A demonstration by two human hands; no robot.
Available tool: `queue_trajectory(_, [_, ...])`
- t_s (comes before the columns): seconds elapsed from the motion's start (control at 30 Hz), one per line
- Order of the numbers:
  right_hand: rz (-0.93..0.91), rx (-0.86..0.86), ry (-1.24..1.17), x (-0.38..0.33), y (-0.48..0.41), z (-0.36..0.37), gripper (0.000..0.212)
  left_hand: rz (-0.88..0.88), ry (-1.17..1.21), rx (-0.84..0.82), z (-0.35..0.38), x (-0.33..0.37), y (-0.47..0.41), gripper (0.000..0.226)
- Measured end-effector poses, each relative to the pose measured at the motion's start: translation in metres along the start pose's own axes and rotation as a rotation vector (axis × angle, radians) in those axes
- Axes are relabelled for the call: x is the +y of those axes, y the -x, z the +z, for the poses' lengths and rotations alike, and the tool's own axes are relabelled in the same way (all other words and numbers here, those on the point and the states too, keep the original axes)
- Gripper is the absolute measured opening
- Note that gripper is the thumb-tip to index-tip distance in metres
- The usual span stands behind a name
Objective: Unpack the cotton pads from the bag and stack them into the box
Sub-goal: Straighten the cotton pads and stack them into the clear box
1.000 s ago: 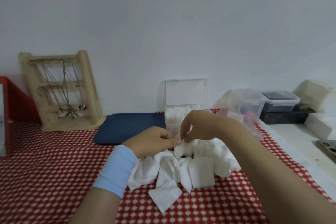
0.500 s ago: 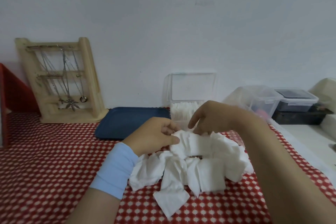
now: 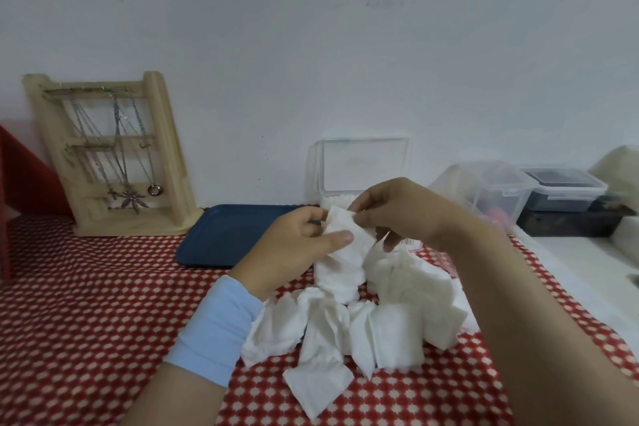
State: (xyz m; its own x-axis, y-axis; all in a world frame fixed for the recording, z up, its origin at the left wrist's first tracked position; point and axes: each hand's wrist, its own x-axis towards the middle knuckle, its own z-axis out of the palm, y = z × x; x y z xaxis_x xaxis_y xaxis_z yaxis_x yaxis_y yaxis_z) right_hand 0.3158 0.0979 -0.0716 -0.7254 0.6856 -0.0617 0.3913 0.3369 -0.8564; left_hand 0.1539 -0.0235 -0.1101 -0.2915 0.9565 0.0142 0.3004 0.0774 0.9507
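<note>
Several white square cotton pads (image 3: 363,325) lie in a loose heap on the red checked cloth in front of me. My left hand (image 3: 294,245) and my right hand (image 3: 394,211) both pinch a small bunch of pads (image 3: 342,228) lifted above the heap. Just behind my hands stands the clear plastic box (image 3: 363,166) with its lid up and white pads inside. A crumpled clear bag (image 3: 484,183) lies to the right, partly hidden by my right arm.
A dark blue tray (image 3: 224,235) lies left of the box. A wooden jewellery stand (image 3: 103,156) with necklaces leans on the wall at the left. Clear and dark lidded containers (image 3: 560,190) sit at the right, on a white surface (image 3: 587,259).
Both hands have lifted a bunch of pads from the heap up toward the box. The view has shifted slightly.
</note>
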Motion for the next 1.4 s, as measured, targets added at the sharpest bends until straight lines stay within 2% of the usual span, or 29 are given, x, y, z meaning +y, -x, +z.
queue_trajectory(0.07, [-0.005, -0.077, -0.059, 0.000, 0.001, 0.003, 0.015, -0.010, 0.001, 0.051, -0.001, -0.005, -0.002, 0.029])
queue_trajectory(0.17, [-0.024, -0.245, -0.097, 0.000, 0.004, 0.006, 0.024, -0.024, 0.143, 0.141, -0.006, -0.009, -0.005, 0.030])
queue_trajectory(0.23, [-0.027, -0.255, -0.136, 0.000, 0.002, 0.008, 0.025, -0.037, 0.269, 0.133, -0.010, -0.008, -0.005, 0.027])
queue_trajectory(0.4, [0.033, -0.099, -0.222, -0.001, -0.002, 0.013, 0.020, -0.047, 0.340, 0.129, -0.017, -0.012, -0.004, 0.015])
queue_trajectory(0.53, [0.017, 0.343, -0.091, -0.002, -0.007, 0.013, 0.018, -0.096, 0.432, 0.205, -0.025, -0.016, -0.006, 0.017])
queue_trajectory(0.57, [-0.014, 0.384, -0.135, -0.005, -0.006, 0.011, 0.019, -0.109, 0.452, 0.215, -0.027, -0.017, -0.007, 0.018])
queue_trajectory(0.6, [-0.048, 0.357, -0.219, -0.009, -0.003, 0.009, 0.019, -0.115, 0.473, 0.210, -0.027, -0.017, -0.007, 0.018])
queue_trajectory(0.67, [-0.090, 0.194, -0.311, -0.020, 0.005, 0.012, 0.024, -0.108, 0.491, 0.179, -0.027, -0.016, -0.006, 0.020])
queue_trajectory(0.73, [-0.081, 0.106, -0.220, -0.027, 0.008, 0.024, 0.024, -0.091, 0.483, 0.137, -0.025, -0.012, -0.004, 0.019])
queue_trajectory(0.83, [0.005, 0.145, -0.141, -0.028, 0.005, 0.040, 0.013, -0.074, 0.508, 0.115, -0.021, -0.008, -0.002, 0.019])
queue_trajectory(1.03, [0.014, 0.221, -0.156, -0.028, 0.005, 0.041, 0.036, -0.084, 0.584, 0.159, -0.019, -0.006, -0.002, 0.023])
queue_trajectory(1.17, [0.025, 0.285, -0.147, -0.024, -0.001, 0.046, 0.025, -0.078, 0.623, 0.133, -0.017, -0.004, -0.002, 0.025])
queue_trajectory(1.33, [0.012, 0.363, -0.084, -0.016, -0.010, 0.054, 0.028, -0.061, 0.658, 0.110, -0.017, -0.003, -0.003, 0.032])
queue_trajectory(1.4, [0.003, 0.351, -0.131, -0.016, -0.010, 0.054, 0.032, -0.033, 0.618, 0.101, -0.017, -0.004, -0.003, 0.026])
